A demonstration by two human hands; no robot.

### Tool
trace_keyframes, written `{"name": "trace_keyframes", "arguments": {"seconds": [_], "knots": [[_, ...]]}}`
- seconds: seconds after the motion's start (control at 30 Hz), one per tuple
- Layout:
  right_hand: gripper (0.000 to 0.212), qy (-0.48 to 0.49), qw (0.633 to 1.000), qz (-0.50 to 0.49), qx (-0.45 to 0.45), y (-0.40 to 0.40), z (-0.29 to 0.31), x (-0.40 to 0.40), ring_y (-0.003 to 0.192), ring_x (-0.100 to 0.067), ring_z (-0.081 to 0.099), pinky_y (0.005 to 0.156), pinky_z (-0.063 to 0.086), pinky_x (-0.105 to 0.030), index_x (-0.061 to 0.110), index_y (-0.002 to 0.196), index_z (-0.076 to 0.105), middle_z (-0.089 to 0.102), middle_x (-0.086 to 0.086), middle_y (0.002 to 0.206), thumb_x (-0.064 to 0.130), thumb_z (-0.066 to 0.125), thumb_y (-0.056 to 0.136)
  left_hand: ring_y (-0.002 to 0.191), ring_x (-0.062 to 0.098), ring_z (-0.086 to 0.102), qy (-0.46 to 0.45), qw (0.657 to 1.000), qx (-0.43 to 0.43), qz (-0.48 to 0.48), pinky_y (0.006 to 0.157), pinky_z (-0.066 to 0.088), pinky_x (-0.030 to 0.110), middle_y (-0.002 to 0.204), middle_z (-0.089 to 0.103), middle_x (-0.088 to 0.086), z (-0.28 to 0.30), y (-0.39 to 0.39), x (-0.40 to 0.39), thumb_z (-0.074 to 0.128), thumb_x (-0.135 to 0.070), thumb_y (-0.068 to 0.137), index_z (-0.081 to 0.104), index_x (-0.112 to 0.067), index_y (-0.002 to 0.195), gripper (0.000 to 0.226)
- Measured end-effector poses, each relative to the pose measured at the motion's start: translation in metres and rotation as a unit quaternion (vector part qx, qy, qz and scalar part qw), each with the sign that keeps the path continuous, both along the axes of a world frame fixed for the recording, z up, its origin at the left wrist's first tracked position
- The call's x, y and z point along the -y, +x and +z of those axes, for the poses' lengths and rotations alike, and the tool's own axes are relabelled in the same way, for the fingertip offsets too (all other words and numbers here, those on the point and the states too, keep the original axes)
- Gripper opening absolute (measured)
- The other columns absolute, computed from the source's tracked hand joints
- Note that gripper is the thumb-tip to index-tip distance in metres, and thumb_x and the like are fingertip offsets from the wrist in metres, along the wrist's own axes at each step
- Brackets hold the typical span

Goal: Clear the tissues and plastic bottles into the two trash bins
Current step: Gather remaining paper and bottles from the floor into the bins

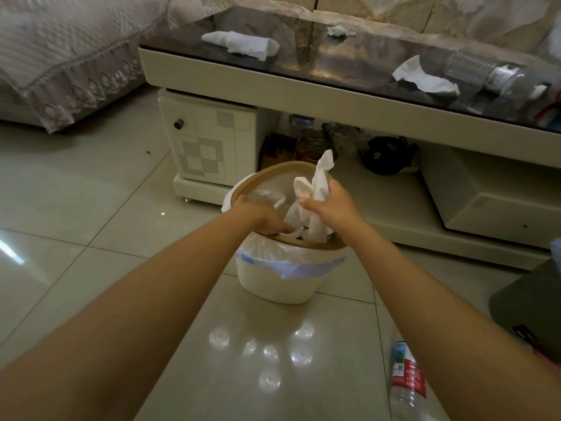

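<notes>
One hand (329, 202) grips crumpled white tissue (318, 189) over round bin (282, 275).

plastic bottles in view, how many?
3. One plastic bottle lies on the floor near the right arm, one clear bottle lies on the coffee table, one blue-capped bottle stands under it. Clutter there may hide more.

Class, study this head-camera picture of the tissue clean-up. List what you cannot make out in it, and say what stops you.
- Left hand fingertips: they dip behind the bin rim, so any grip is unclear.
- Bin contents: covered by the tissues in the right hand.
- Floor bottle: cut by the bottom edge and crossed by the right forearm.
- Dark object: cut by the right edge.
- Clutter under the table: too dim.
</notes>
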State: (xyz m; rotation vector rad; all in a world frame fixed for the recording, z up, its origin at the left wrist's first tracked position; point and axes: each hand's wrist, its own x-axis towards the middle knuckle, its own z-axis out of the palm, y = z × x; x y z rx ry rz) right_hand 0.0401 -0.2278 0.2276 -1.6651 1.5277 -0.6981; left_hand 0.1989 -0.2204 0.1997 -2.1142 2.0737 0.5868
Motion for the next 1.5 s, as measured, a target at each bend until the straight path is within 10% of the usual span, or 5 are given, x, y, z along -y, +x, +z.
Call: {"name": "trace_keyframes", "arguments": {"seconds": [0.2,0.67,1.17,1.5], "knots": [[0.049,-0.014,0.998,0.025,-0.047,-0.006,0.003,0.001,0.12,-0.019,0.051,0.089,0.045,-0.03,0.022,0.129,0.055,0.053,-0.003,0.133,0.022,0.071,0.083,0.069,0.014,0.057,-0.235,0.971,-0.02,0.048,0.065,0.042,0.028,0.075,0.066,-0.002,0.01,-0.003,-0.012,0.047,-0.039,0.089,0.07,-0.02,0.082,0.03],[0.034,-0.101,0.99,0.046,-0.087,-0.13,0.002,-0.064,0.096,-0.007,0.06,0.085,0.054,-0.037,0.027,0.117,0.06,0.064,0.01,0.104,0.027,0.068,0.084,0.088,0.005,0.059,-0.27,0.941,-0.201,-0.04,0.075,0.052,0.028,0.094,0.064,-0.014,0.012,-0.098,-0.064,0.059,-0.043,0.086,0.064,-0.029,0.103,0.022],[0.028,-0.007,0.965,0.099,-0.244,-0.304,-0.061,-0.132,0.094,-0.003,0.056,0.073,0.042,-0.02,0.027,0.116,0.062,0.064,0.011,0.111,0.034,0.061,0.089,0.081,0.005,0.054,-0.044,0.976,-0.093,-0.193,0.073,0.049,0.026,0.102,0.063,-0.012,-0.056,-0.267,-0.113,0.063,-0.045,0.083,0.058,-0.029,0.114,0.035],[0.032,0.084,0.958,0.072,-0.266,-0.397,-0.117,-0.158,0.103,-0.008,0.057,0.084,0.05,-0.032,0.034,0.118,0.059,0.062,0.014,0.113,0.035,0.062,0.085,0.12,0.015,0.048,0.018,0.95,-0.041,-0.31,0.087,0.041,0.028,0.134,0.049,-0.006,-0.133,-0.369,-0.139,0.076,-0.049,0.071,0.045,-0.027,0.133,0.072]]}}
